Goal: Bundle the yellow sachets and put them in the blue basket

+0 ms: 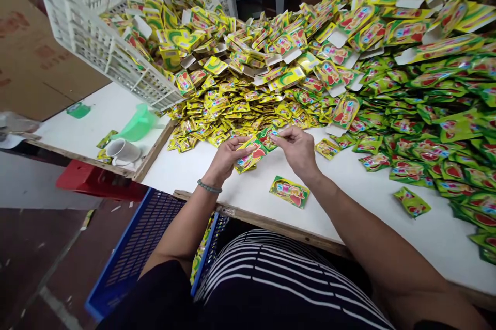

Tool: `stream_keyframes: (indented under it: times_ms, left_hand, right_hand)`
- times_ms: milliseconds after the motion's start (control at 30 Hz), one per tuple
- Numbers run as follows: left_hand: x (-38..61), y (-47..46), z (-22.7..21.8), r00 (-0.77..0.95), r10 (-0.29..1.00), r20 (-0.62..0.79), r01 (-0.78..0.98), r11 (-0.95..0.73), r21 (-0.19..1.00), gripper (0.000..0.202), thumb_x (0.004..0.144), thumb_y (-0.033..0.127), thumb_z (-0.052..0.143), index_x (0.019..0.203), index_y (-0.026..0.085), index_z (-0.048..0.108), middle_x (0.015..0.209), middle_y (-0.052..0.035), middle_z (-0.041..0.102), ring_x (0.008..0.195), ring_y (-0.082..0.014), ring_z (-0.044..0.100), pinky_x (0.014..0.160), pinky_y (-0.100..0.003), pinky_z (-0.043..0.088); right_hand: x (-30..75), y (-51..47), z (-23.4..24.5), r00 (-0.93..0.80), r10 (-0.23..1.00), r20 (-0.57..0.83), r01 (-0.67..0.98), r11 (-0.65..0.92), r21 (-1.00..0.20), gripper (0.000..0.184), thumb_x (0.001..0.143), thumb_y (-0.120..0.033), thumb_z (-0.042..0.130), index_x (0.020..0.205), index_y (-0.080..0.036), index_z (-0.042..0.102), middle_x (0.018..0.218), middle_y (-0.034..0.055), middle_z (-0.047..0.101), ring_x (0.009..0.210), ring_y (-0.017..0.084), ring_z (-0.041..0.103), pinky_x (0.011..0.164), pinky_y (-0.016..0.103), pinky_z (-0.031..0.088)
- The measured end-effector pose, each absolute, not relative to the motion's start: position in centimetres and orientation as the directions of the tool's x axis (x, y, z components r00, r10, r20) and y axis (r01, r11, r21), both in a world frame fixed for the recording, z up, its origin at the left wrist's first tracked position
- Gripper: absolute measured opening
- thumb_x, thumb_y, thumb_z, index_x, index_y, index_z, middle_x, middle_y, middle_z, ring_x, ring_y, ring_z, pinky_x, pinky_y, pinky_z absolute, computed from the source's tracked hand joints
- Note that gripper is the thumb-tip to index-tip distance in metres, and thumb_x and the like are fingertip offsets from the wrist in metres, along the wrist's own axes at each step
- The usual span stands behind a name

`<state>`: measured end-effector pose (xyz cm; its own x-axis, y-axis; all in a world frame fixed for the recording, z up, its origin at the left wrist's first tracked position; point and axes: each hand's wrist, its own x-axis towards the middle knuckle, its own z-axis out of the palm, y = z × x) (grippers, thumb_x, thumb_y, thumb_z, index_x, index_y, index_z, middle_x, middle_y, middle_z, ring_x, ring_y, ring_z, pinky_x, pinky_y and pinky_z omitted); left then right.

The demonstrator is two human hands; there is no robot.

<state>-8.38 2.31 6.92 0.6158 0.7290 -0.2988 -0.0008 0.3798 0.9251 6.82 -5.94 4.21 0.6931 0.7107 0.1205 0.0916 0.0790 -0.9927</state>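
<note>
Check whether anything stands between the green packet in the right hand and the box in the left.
Nothing visible does: the green packet, pinched in the right hand, is right at the end of the box in the left hand.

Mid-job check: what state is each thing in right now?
Left hand, closed on held box
Right hand, pinching green packet
Held box, packet at its end
Lone box, flat, apparently closed
Heaped boxes, many flaps open
White crate, tilted, boxes spilling out
Blue crate, open, partly hidden
White mug, contents unclear
</note>
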Motion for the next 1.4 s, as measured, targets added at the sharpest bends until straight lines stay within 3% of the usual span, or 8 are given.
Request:
stream_keyframes:
  times_ms: [300,500,567,667,767,833,1133,1400]
  left_hand:
    - [-14.0,3.4,6.1,0.398,0.851,-0.343,0.055,0.351,0.935,0.054,0.045,0.025,0.089,0.092,0.012,0.065,0.069,-0.0008,0.071,0.055,-0.0120,0.064,0.054,-0.021,0.050]
    - [-15.4,4.2,5.3,0.323,0.864,-0.385,0.103,0.373,0.922,0.056,0.043,0.027,0.090,0.090,0.012,0.064,0.068,-0.0013,0.071,0.054,-0.0123,0.063,0.052,-0.022,0.048]
    - [-14.9,4.1,5.2,0.350,0.855,-0.382,0.117,0.365,0.924,0.055,0.044,0.029,0.090,0.090,0.012,0.065,0.070,-0.0024,0.071,0.055,-0.0127,0.064,0.054,-0.022,0.048]
    - [-13.6,3.9,4.9,0.411,0.830,-0.376,0.154,0.343,0.927,0.055,0.046,0.031,0.089,0.091,0.012,0.065,0.069,-0.0026,0.071,0.055,-0.0130,0.064,0.054,-0.023,0.049]
    - [-11.1,3.3,4.8,0.507,0.774,-0.378,0.195,0.325,0.926,0.054,0.048,0.032,0.089,0.092,0.012,0.066,0.068,-0.0021,0.070,0.056,-0.0132,0.064,0.056,-0.023,0.049]
    - [-8.8,2.7,4.8,0.600,0.706,-0.376,0.211,0.314,0.926,0.053,0.048,0.031,0.089,0.093,0.013,0.067,0.070,-0.0020,0.071,0.060,-0.0138,0.065,0.059,-0.023,0.050]
    - [0.3,0.6,4.5,0.768,0.550,-0.329,0.218,0.258,0.941,0.047,0.052,0.031,0.088,0.090,0.013,0.068,0.076,-0.0029,0.073,0.064,-0.0130,0.067,0.062,-0.023,0.051]
    - [2.9,0.0,3.8,0.773,0.478,-0.418,0.324,0.268,0.907,0.047,0.046,0.028,0.090,0.084,0.012,0.068,0.071,-0.0018,0.072,0.057,-0.0105,0.063,0.058,-0.021,0.049]
  right_hand:
    - [4.2,-3.2,2.1,0.474,0.877,0.077,0.351,-0.108,-0.930,0.033,0.079,-0.052,0.058,0.078,-0.020,0.063,0.081,0.0038,0.066,0.072,0.017,0.054,0.072,0.032,0.044]
    - [3.0,-2.5,-0.5,0.220,0.975,-0.044,0.795,-0.205,-0.570,0.027,0.067,-0.034,0.077,0.085,-0.017,0.065,0.104,0.0123,0.063,0.100,0.026,0.053,0.081,0.033,0.041]
    - [3.8,-3.1,-0.6,0.254,0.964,-0.082,0.783,-0.255,-0.567,0.020,0.070,-0.029,0.073,0.084,-0.018,0.064,0.093,0.0094,0.064,0.091,0.023,0.056,0.073,0.030,0.040]
    - [6.8,-5.2,0.0,0.343,0.934,-0.105,0.604,-0.304,-0.736,0.019,0.072,-0.035,0.071,0.079,-0.021,0.060,0.068,0.0003,0.059,0.067,0.017,0.053,0.059,0.027,0.036]
    - [10.2,-7.9,1.3,0.364,0.931,-0.031,0.325,-0.158,-0.932,0.034,0.073,-0.053,0.067,0.081,-0.021,0.059,0.064,-0.0028,0.057,0.059,0.014,0.048,0.054,0.026,0.035]
    - [11.8,-9.3,2.1,0.374,0.927,0.029,0.223,-0.060,-0.973,0.037,0.077,-0.057,0.062,0.088,-0.021,0.061,0.069,-0.0020,0.060,0.060,0.014,0.050,0.055,0.026,0.037]
    - [17.2,-12.0,1.6,0.485,0.862,0.149,0.461,-0.107,-0.881,0.022,0.073,-0.040,0.066,0.079,-0.019,0.071,0.072,0.0017,0.061,0.063,0.015,0.049,0.058,0.028,0.035]
    - [18.6,-12.9,0.0,0.500,0.863,0.078,0.369,-0.130,-0.920,0.021,0.067,-0.037,0.070,0.078,-0.020,0.073,0.069,0.0010,0.063,0.060,0.014,0.048,0.057,0.028,0.035]
